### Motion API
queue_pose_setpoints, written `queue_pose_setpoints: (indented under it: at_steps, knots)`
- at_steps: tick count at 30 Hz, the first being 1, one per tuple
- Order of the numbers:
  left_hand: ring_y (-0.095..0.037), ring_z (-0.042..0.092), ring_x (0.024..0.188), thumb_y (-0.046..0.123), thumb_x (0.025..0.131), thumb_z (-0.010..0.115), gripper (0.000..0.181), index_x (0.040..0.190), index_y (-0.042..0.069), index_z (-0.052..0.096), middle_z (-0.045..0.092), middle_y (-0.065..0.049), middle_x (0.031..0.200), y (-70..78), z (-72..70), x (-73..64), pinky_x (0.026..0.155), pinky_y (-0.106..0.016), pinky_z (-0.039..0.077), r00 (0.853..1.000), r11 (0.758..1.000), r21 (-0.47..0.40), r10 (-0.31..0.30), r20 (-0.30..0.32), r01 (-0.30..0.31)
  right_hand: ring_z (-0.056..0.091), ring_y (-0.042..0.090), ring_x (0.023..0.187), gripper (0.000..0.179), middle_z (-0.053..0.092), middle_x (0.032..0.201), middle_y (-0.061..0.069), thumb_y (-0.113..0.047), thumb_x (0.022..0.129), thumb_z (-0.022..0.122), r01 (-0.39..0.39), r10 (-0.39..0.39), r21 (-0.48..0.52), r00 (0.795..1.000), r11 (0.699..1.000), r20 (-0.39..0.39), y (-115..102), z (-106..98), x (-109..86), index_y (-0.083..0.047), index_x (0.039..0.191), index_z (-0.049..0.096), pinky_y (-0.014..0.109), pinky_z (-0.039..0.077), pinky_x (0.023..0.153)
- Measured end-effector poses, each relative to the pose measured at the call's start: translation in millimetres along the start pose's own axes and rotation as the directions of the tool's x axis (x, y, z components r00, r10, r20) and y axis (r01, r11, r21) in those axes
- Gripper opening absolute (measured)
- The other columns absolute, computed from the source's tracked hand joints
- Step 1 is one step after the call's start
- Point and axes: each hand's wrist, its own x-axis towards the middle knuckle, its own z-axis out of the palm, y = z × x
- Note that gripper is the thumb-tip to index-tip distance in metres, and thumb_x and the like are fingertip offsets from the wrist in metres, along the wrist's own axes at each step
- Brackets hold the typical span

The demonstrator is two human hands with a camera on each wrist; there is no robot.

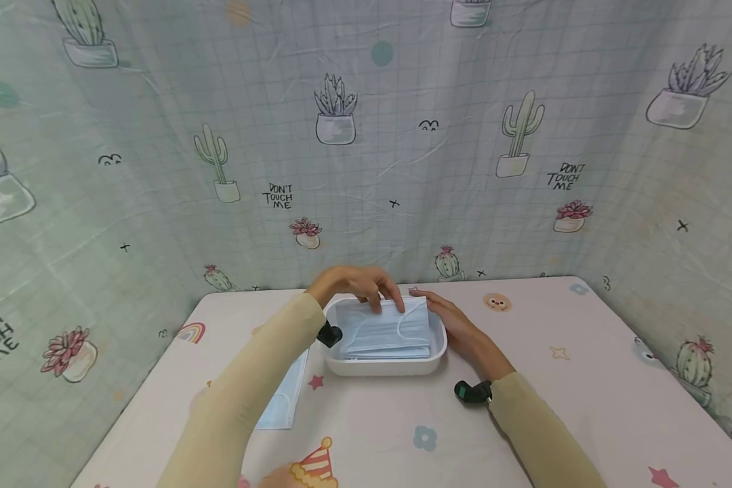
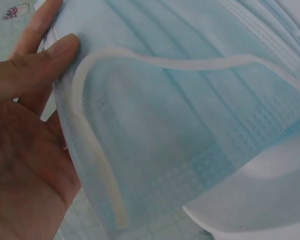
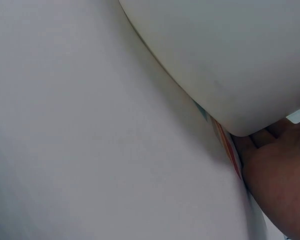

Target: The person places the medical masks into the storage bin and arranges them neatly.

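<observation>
A white plastic container (image 1: 378, 367) on the table holds a stack of light blue face masks (image 1: 396, 332) with white ear loops. My left hand (image 1: 366, 283) reaches over its far side and pinches the edge of the top face mask (image 2: 140, 115); the thumb lies on the near face and the fingers are behind. My right hand (image 1: 460, 329) rests along the container's right wall, its fingertips near the far right corner. In the right wrist view the container's outer wall partly hides that hand's fingers (image 3: 247, 145).
Another light blue face mask (image 1: 283, 403) lies flat on the table to the left of the container, partly under the left forearm. The white tablecloth (image 1: 524, 407) carries printed stickers-like figures. A cactus-patterned curtain (image 1: 378, 196) hangs behind the table and at its sides.
</observation>
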Motion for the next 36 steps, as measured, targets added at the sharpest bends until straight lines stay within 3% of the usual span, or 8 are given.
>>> queue_pose_setpoints:
  at_steps: [8, 13, 19, 24, 27, 29, 32, 36]
  knots:
    - [-0.007, 0.031, 0.062, -0.014, 0.087, 0.064, 0.04, 0.12, 0.006, 0.075, 0.073, 0.002, 0.12, 5.4, -2.0, 0.8, 0.053, -0.022, 0.024, 1.0, 1.0, 0.001, 0.028, 0.004, -0.028, 0.019, 0.026, 0.161, 0.051, 0.028, 0.172, 0.002, -0.016, 0.109, 0.036, 0.005, -0.005, 0.019, 1.0, 1.0, 0.003, -1, 0, 1.1, -0.021, 0.16, 0.041, 0.051, 0.02, 0.129]
    - [-0.007, 0.032, 0.064, -0.014, 0.088, 0.066, 0.039, 0.118, 0.009, 0.077, 0.073, 0.008, 0.11, 0.1, 1.2, 4.6, 0.053, -0.022, 0.025, 1.0, 1.0, 0.015, 0.001, 0.014, -0.001, 0.013, 0.027, 0.162, 0.052, 0.023, 0.173, 0.002, -0.012, 0.108, 0.033, 0.007, -0.007, -0.004, 1.0, 1.0, 0.009, 0, 0, 1.6, -0.022, 0.158, 0.044, 0.052, 0.017, 0.13]
    - [-0.009, 0.049, 0.084, -0.013, 0.088, 0.064, 0.039, 0.118, 0.009, 0.077, 0.072, 0.009, 0.112, -4.7, 4.2, 9.2, 0.059, -0.024, 0.029, 1.0, 1.0, 0.015, -0.026, 0.002, 0.026, 0.01, 0.027, 0.163, 0.052, 0.022, 0.173, 0.002, -0.012, 0.109, 0.031, 0.017, -0.017, -0.003, 1.0, 1.0, 0.002, 0, 0, 1.5, -0.022, 0.158, 0.044, 0.053, 0.014, 0.13]
    - [-0.01, 0.044, 0.08, -0.014, 0.089, 0.063, 0.037, 0.118, 0.004, 0.076, 0.06, 0.006, 0.089, -6.7, 7.1, 13.9, 0.06, -0.024, 0.029, 1.0, 0.999, 0.047, -0.002, -0.012, 0.002, 0.008, 0.028, 0.163, 0.05, 0.02, 0.174, 0.002, -0.014, 0.11, 0.03, 0.022, -0.022, -0.007, 1.0, 1.0, 0.005, -3, 1, 0.4, -0.02, 0.158, 0.043, 0.054, 0.012, 0.131]
    - [-0.01, 0.043, 0.079, -0.016, 0.089, 0.063, 0.036, 0.118, 0.001, 0.075, 0.059, 0.003, 0.09, -10.1, 8.8, 18.7, 0.06, -0.024, 0.029, 1.0, 0.997, 0.072, 0.019, -0.02, -0.018, 0.008, 0.029, 0.163, 0.049, 0.018, 0.175, 0.002, -0.017, 0.112, 0.03, 0.021, -0.021, -0.009, 1.0, 1.0, 0.007, -3, 1, -0.2, -0.02, 0.159, 0.043, 0.055, 0.011, 0.131]
    - [-0.01, 0.046, 0.084, -0.016, 0.09, 0.062, 0.036, 0.119, 0.001, 0.075, 0.064, 0.002, 0.098, -12.5, 10.0, 22.0, 0.065, -0.022, 0.035, 0.999, 0.995, 0.095, 0.028, -0.036, -0.025, 0.007, 0.029, 0.163, 0.049, 0.017, 0.175, 0.002, -0.017, 0.112, 0.03, 0.022, -0.021, -0.013, 1.0, 1.0, 0.006, -3, 1, 0.0, -0.02, 0.159, 0.042, 0.056, 0.01, 0.131]
    - [-0.011, 0.054, 0.102, -0.014, 0.091, 0.062, 0.036, 0.119, 0.004, 0.076, 0.069, -0.001, 0.119, -15.6, 11.9, 25.9, 0.087, -0.022, 0.047, 0.997, 0.989, 0.148, 0.033, -0.076, -0.021, 0.005, 0.028, 0.163, 0.049, 0.019, 0.174, 0.001, -0.017, 0.111, 0.032, 0.02, -0.02, -0.01, 1.0, 1.0, -0.002, -1, 1, 0.9, -0.02, 0.158, 0.043, 0.056, 0.006, 0.131]
    - [-0.018, 0.059, 0.121, -0.014, 0.092, 0.06, 0.037, 0.119, 0.007, 0.076, 0.068, -0.007, 0.134, -18.3, 13.8, 29.8, 0.113, -0.037, 0.048, 0.993, 0.98, 0.197, 0.03, -0.114, -0.007, 0.003, 0.028, 0.163, 0.048, 0.02, 0.174, 0.002, -0.018, 0.111, 0.033, 0.021, -0.021, -0.007, 1.0, 1.0, -0.005, 1, 0, 2.0, -0.019, 0.158, 0.043, 0.057, 0.003, 0.131]
